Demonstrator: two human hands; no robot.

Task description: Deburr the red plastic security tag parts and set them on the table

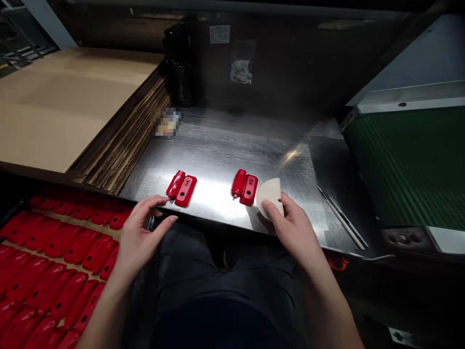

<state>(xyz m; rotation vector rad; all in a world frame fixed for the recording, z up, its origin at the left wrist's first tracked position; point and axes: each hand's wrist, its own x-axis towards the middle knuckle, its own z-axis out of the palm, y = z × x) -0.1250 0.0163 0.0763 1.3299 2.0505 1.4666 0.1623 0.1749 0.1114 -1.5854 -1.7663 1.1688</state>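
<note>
My left hand [148, 232] hovers at the near edge of the steel worktop [218, 145], fingers apart and holding nothing. Closest to it is a glossy red plastic part [180, 190], a rounded cylinder lying against a flat slotted casing. A second, matching red part [244, 188] lies farther right. My right hand [292, 223] pinches a cream half-round pad [271, 195] between thumb and fingers, its edge close to that second part. The pad's lower portion is hidden by my fingers.
A tray of several rows of red casings [54, 252] sits left of my lap. Stacked cardboard sheets [72, 106] lie at the back left, beside a black bottle [178, 68] and a pixelated item [167, 123]. A green conveyor belt [410, 165] runs along the right.
</note>
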